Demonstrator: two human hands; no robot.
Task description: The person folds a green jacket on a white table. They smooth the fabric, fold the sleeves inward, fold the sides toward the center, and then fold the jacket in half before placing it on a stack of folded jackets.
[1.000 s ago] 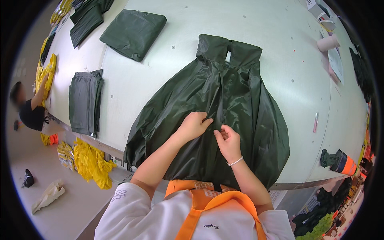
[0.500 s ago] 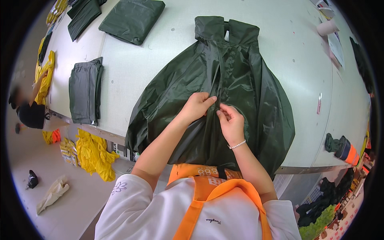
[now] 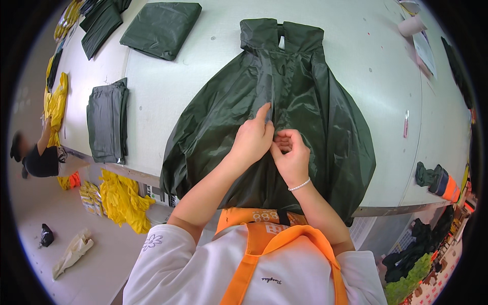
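Observation:
A dark green rain jacket (image 3: 223,112) lies front up on the table before me, its tall collar pointing away and its lower part reaching my waist. Both hands meet at the front placket, about midway down. My left hand (image 3: 251,140) stretches its index finger along the placket toward the collar, while its thumb and bent fingers close on the fabric. Close beside it, my right hand (image 3: 293,157) pinches the placket edge between thumb and curled fingers. What lies right under the fingertips is hidden.
Folded dark green garments (image 3: 108,122) lie to the left, with another folded bundle (image 3: 161,30) farther back. A paper roll (image 3: 410,25), a slim red-and-white tool (image 3: 405,124) and rolled cloth (image 3: 429,175) are on the right. Yellow garments (image 3: 122,198) hang below the left edge. Another person (image 3: 40,157) handles yellow material.
My left index finger has straightened along the placket from its earlier pinch. The right hand stays near the same spot, its fingers curled more. The whole view has shifted slightly.

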